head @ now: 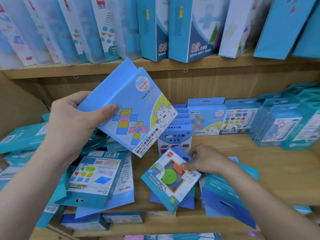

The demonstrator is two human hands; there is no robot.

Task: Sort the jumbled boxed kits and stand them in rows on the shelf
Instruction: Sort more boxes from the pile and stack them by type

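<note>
The left hand (pixel 72 116) grips a light-blue bear kit (pixel 131 108), held tilted above the shelf (pixel 251 163); its face shows a cartoon bear and unfolded-cube diagrams. The right hand (pixel 202 161) pinches the hang tab of a disc kit (pixel 170 179), windowed over a green disc, lying on the shelf. Jumbled kits (pixel 93 177) lie left; upright kits (pixel 223 116) stand behind.

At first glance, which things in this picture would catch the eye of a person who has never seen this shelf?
First, the large blue box with a cartoon bear, held up tilted in the left hand at the centre. Next, the small kit with a green disc, gripped by the right hand low over the wooden shelf. Then the contrast: a jumbled pile of boxes at lower left, and neat standing rows at the back right.
</note>
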